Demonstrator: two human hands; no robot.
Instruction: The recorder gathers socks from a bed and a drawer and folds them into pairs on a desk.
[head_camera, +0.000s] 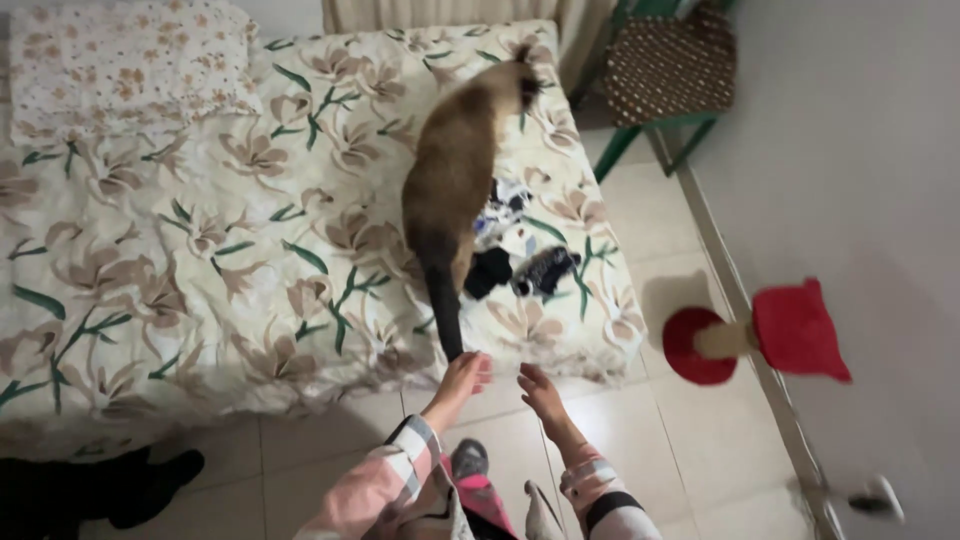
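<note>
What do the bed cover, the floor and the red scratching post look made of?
Bed cover: soft printed fabric, matte, creased, with a floral pattern. Floor: pale glazed tile, judging by grout lines and a slight sheen. Scratching post: red plush-looking base and top, with a beige shaft, possibly rope-wrapped; too blurred to confirm.

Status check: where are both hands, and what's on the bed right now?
Left hand open, at the cat's tail tip. Right hand open, empty, beside it. Cat stands on the floral bedspread, facing away. Socks beside the cat.
</note>
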